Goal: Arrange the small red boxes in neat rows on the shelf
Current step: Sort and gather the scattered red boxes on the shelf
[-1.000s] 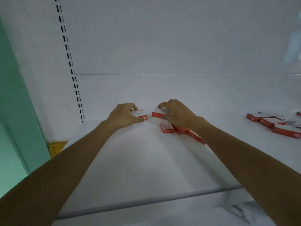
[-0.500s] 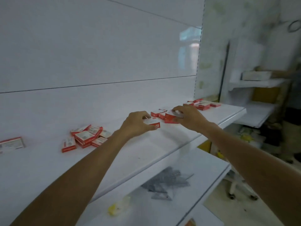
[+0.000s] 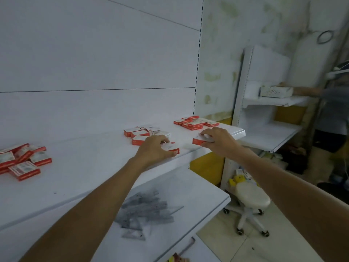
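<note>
Small red and white boxes lie in three loose heaps on the white shelf [image 3: 85, 167]: a left heap [image 3: 22, 159], a middle heap [image 3: 141, 132] and a far right heap [image 3: 194, 121]. My left hand [image 3: 154, 149] is closed over one red box [image 3: 172, 148] near the shelf's front edge. Further right, my right hand [image 3: 217, 138] grips another red box [image 3: 200, 140] close to the shelf's right end. Both boxes rest on or just above the shelf surface. Fingers hide most of each box.
A lower white shelf [image 3: 198, 188] carries grey plastic pieces [image 3: 147, 210]. On the tiled floor at the right stands a white rolling stool [image 3: 252, 199]. Another white shelf unit [image 3: 268, 103] stands behind it, where another person's arm [image 3: 306, 90] touches a white basket [image 3: 275, 91].
My view has swung from the shelf's left end toward its right end. Both hands carried their boxes rightward, and the right hand has moved away from the left, toward the shelf's right end.
</note>
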